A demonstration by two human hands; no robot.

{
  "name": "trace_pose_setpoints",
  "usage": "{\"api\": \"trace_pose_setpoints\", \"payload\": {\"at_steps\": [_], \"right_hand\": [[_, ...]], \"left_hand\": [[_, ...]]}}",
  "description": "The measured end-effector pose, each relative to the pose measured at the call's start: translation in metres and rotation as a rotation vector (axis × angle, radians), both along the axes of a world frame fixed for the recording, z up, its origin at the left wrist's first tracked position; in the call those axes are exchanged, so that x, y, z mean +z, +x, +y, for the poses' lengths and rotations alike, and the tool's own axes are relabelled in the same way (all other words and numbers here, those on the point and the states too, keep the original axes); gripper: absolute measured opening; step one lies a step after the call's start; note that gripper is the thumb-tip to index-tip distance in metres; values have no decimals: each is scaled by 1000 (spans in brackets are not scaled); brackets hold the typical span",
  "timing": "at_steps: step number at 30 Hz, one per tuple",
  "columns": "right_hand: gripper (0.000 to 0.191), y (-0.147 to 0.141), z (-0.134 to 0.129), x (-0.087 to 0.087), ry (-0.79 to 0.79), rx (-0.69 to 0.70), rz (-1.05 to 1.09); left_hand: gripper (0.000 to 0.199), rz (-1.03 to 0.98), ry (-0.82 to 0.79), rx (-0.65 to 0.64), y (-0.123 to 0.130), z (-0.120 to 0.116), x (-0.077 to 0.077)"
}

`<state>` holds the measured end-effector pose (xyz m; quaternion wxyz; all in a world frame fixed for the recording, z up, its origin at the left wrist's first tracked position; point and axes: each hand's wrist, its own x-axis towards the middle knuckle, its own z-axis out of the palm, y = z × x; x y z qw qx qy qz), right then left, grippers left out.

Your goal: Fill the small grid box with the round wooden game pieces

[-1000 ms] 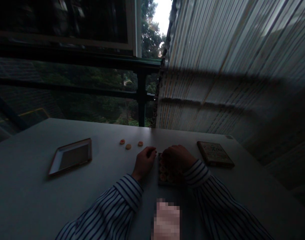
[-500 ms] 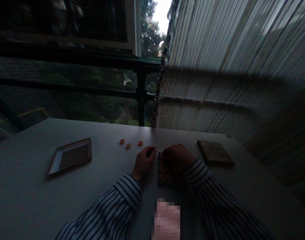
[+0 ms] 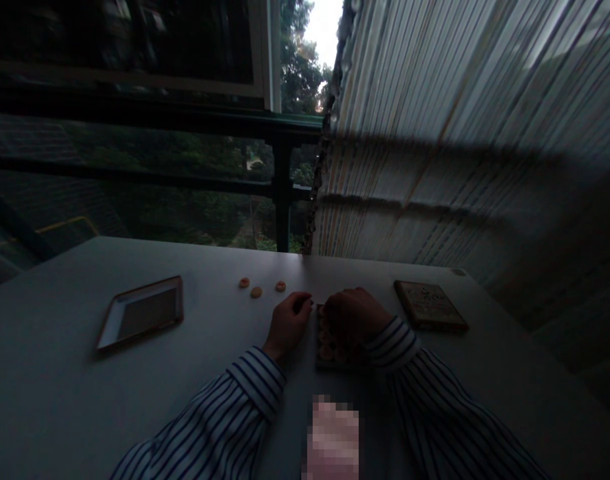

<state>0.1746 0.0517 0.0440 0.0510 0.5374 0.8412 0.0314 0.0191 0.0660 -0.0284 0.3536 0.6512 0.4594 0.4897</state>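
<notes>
Round wooden pieces [image 3: 326,351], which look like Chinese chess pieces, lie in rows in a shallow dark box [image 3: 329,366] in front of me. My right hand [image 3: 357,317] bends over the box's far part with its fingers curled down, hiding much of it. Its fingertips are in shadow, and I cannot tell what they grip. Just left of the box, my left hand [image 3: 289,325] is loosely closed, thumb and fingers curled towards the box's edge. Whether anything is in it stays hidden. Beyond it on the table lie three loose pieces [image 3: 256,292], two of them with reddish markings.
An open tray-like lid [image 3: 179,301] lies at the left of the white table [image 3: 209,427]. To the right is a flat box with printed writing [image 3: 432,305]. A striped curtain [image 3: 385,227] and a dark railing [image 3: 283,200] stand behind the far edge.
</notes>
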Motion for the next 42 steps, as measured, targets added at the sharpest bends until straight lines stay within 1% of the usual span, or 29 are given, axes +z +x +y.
{"api": "trace_pose_setpoints", "payload": {"at_steps": [4, 13, 21, 26, 31, 36, 42], "right_hand": [[30, 0, -1, 2, -5, 4, 4], [27, 1, 1, -2, -4, 17, -22], [31, 2, 0, 0, 9, 17, -10], [25, 9, 1, 9, 14, -23, -9], [25, 16, -2, 20, 68, -61, 17], [28, 19, -3, 23, 118, -91, -2], [30, 19, -5, 28, 159, -87, 24]], "left_hand": [[23, -12, -7, -3, 0, 0, 0], [23, -3, 6, -2, 0, -1, 0], [22, 2, 14, -5, 0, 0, -1], [23, -45, -5, -9, 0, 0, -2], [25, -60, -29, 4, 0, 1, -3], [25, -99, -46, 17, 1, 1, -3], [25, -109, -56, 23, 0, -2, 1]]}}
